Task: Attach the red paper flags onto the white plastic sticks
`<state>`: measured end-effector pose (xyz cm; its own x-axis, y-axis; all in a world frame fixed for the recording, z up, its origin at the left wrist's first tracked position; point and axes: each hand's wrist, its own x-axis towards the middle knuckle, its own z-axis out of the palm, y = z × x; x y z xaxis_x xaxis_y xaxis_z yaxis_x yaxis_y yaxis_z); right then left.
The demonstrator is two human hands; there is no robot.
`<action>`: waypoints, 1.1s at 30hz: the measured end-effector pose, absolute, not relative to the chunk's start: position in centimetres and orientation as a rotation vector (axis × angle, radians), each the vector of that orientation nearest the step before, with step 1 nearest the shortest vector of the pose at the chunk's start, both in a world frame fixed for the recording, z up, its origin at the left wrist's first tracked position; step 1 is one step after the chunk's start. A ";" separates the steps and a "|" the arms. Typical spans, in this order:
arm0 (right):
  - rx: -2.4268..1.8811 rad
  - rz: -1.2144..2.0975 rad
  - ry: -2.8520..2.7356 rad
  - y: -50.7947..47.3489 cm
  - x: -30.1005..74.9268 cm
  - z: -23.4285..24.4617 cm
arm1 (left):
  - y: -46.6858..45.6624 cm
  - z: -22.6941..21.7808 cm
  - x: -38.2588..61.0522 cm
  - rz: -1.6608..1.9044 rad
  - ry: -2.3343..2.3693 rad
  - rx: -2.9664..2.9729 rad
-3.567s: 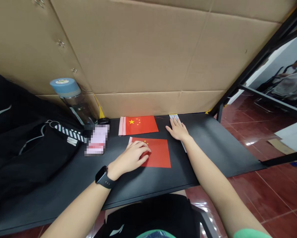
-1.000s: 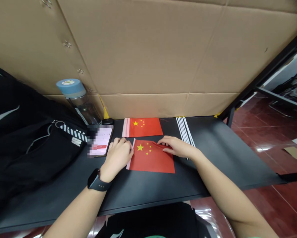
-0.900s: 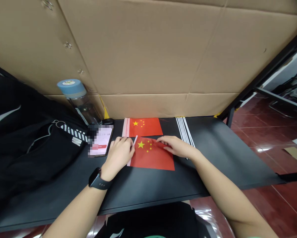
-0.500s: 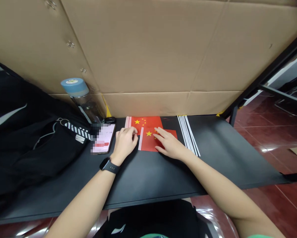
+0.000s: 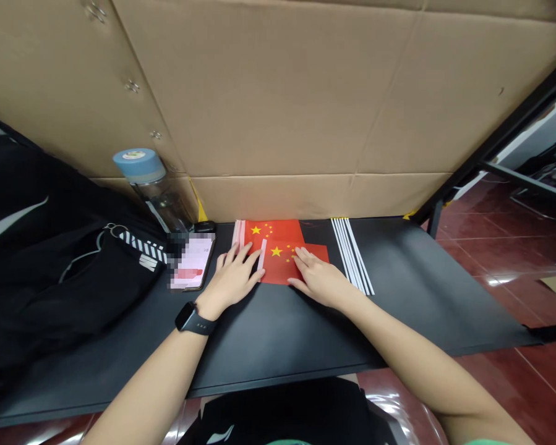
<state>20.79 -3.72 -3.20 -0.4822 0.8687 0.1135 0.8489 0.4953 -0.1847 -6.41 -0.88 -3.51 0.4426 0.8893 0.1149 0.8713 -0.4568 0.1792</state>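
A small red paper flag (image 5: 278, 269) with yellow stars and a pale strip down its left side lies flat on the black tabletop (image 5: 278, 346). Behind it, partly covered, is a stack of similar red flags (image 5: 284, 230). My left hand (image 5: 231, 275), watch on the wrist, has its fingers spread, the tips at the pale strip of the front flag and the edge of the stack. On the right half of the front flag rests my right hand (image 5: 321, 278), fingers stretched out flat. Several white sticks (image 5: 353, 256) with yellow ends lie side by side beyond it.
To the left stand a blue-lidded clear bottle (image 5: 152, 185) and a lit phone (image 5: 193, 262), beside a black bag (image 5: 96, 272) with a striped strap. A tall cardboard panel (image 5: 278, 93) closes off the back. A dark metal frame (image 5: 444, 198) rises at the right.
My left hand has uncurled its fingers and spread them toward the front flag's pale strip. My right hand has shifted slightly right, its fingers now closer together. The flags stay nearly in place.
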 end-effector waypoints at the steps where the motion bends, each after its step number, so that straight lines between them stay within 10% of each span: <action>1: -1.521 0.153 -2.543 -4.3 20.7 -3.1 | -0.9 -3.5 -6.6 0.290 1.611 2.582; 33: -1.494 0.169 -2.593 -1.7 19.1 -4.9 | -1.0 -3.3 -6.3 0.148 1.772 2.598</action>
<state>19.07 -1.73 -4.86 -0.4953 0.8660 0.0683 0.8498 0.4994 -0.1686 -6.28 -0.98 -3.26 0.3618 0.9287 0.0814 0.9294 -0.3662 0.0471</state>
